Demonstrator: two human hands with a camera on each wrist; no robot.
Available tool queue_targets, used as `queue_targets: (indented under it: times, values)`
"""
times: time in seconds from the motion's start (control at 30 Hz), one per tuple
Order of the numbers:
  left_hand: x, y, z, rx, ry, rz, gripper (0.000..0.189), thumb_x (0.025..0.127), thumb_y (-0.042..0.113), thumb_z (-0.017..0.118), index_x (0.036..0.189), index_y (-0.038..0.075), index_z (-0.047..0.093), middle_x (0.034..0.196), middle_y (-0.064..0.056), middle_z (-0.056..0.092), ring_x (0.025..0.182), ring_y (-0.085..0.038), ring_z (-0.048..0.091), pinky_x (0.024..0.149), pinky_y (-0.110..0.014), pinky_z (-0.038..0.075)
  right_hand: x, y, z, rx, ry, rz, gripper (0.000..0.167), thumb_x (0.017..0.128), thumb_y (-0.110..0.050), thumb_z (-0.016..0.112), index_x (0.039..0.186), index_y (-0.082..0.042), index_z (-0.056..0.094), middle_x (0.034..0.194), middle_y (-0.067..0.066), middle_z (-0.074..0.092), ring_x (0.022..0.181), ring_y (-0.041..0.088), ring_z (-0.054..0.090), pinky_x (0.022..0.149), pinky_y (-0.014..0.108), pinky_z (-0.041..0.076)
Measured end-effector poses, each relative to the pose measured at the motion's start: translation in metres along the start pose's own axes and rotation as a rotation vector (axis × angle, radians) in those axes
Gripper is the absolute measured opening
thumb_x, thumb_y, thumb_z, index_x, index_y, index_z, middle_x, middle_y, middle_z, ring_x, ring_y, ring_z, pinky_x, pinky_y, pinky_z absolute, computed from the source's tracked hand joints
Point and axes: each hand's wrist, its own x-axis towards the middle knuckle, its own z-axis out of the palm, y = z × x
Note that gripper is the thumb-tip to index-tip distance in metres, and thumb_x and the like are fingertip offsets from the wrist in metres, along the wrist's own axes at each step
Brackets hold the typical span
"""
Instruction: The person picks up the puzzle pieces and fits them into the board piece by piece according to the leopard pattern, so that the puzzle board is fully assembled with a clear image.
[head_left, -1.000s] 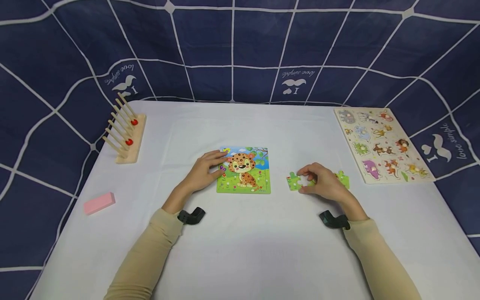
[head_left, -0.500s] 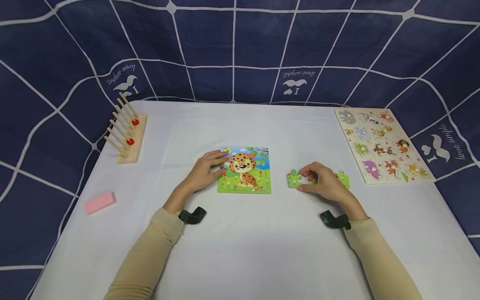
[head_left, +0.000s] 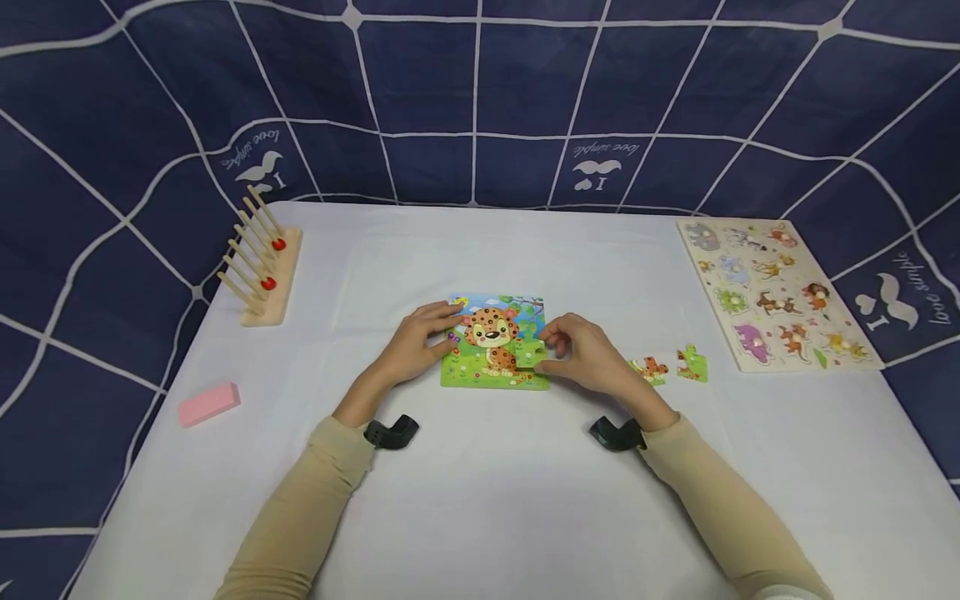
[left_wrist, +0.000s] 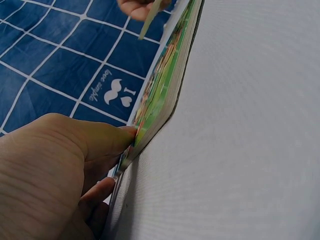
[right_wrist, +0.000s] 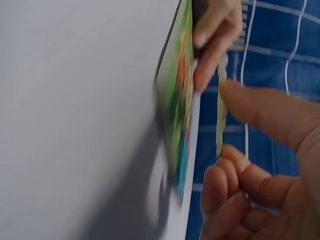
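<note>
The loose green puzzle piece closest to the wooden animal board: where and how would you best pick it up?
I'd pinch the green puzzle piece by its near and far edges, coming down from above on the person's side. It lies flat on the white table, so the edges seem the best hold: the near one looks fairly straight, while the far one has a knob to avoid squeezing.

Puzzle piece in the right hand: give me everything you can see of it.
The puzzle piece is mostly green on its printed face, thin and flat, with a jigsaw outline; its material I can't tell. The right hand pinches it between thumb and fingers. In the head view it overlaps the right part of the leopard puzzle board. Both wrist views show it nearly edge-on, raised clear of the board, so it isn't seated.
</note>
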Motion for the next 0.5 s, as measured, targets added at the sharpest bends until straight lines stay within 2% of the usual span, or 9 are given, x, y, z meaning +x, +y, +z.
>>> queue_targets:
  times: [0.23,0.5]
  values:
    - [0.001,0.0,0.001,0.003,0.003,0.001,0.044,0.094,0.016,0.064,0.136,0.005,0.057,0.15,-0.009,0.048,0.145,-0.031,0.032,0.116,-0.06,0.018,0.021,-0.031,0.024,-0.014,-0.044,-0.004,0.039,0.073,-0.017,0.087,0.103,-0.003,0.066,0.091,0.007,0.06,0.075,0.016,0.053,0.069,0.026,0.044]
    - [0.001,-0.001,0.0,0.017,-0.006,-0.003,0.044,0.094,0.016,0.064,0.136,0.006,0.057,0.15,-0.008,0.048,0.145,-0.031,0.033,0.116,-0.061,0.02,0.034,-0.049,0.049,-0.068,-0.112,0.031,0.038,0.073,-0.025,0.087,0.101,-0.009,0.067,0.09,0.001,0.061,0.079,0.013,0.053,0.069,0.024,0.043]
